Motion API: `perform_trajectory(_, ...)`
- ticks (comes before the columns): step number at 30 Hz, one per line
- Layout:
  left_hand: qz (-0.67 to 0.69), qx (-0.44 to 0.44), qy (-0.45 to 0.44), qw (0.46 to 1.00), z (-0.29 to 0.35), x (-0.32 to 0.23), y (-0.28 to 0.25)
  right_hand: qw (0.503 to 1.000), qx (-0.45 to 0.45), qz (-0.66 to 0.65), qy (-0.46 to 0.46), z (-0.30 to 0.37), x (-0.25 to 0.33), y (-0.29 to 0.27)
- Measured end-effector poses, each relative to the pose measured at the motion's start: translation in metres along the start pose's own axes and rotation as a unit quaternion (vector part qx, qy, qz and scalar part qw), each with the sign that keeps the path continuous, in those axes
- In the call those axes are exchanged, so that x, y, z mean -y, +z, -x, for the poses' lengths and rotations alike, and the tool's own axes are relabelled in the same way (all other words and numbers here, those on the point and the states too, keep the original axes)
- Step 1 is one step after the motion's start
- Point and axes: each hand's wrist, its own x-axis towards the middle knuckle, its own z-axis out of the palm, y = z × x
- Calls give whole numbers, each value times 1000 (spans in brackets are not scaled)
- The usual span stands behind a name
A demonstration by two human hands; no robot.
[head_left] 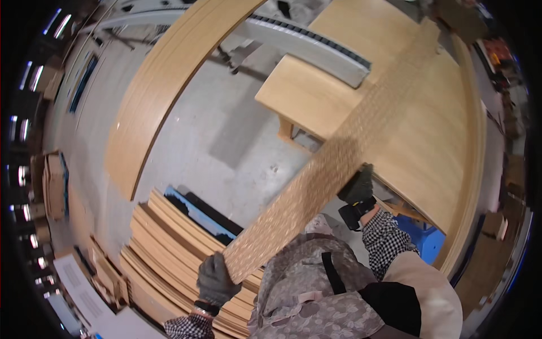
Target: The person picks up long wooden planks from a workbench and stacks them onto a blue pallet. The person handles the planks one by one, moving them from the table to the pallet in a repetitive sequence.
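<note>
A long, narrow wooden board [293, 209] with a speckled, chipboard-like face runs slantwise from lower left to upper right. It is partly smeared by motion. My left hand [217, 279], in a dark grey glove, is closed round its lower left end. Farther along, my right hand [358, 185], also gloved, grips the board's near edge; some of its fingers are hidden by the board. The board's far part lies over a light wooden worktable [418, 152], though I cannot tell whether it touches.
Several light wooden boards [169, 254] are stacked at lower left, beside a blue and black item [203, 214]. A wide wooden panel [164, 85] crosses the upper left. A roller conveyor [316, 48] ends near the worktable. Something blue [423, 240] stands under the worktable.
</note>
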Motion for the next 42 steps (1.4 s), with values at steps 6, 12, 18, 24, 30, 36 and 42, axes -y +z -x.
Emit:
perform_trajectory(6,-24,58,-103,993,144,19,29,992,9,-128,-19,3,-27,-3)
perform_trajectory(12,-3,31,-231,972,246,6,76,997,-70,38,11,4,-43,-27)
perform_trajectory(18,68,75,-343,934,316,11,147,981,-109,160,31,87,-50,-29)
perform_trajectory(24,160,-18,-336,928,387,-9,229,966,-66,229,104,118,-120,10)
perform_trajectory(30,154,-113,-436,879,441,-76,294,941,67,244,226,140,-214,80)
perform_trajectory(36,240,-104,-571,778,477,-196,340,878,147,243,386,169,-327,118)
perform_trajectory(42,467,88,-652,590,481,-255,300,815,123,262,501,199,-409,92)
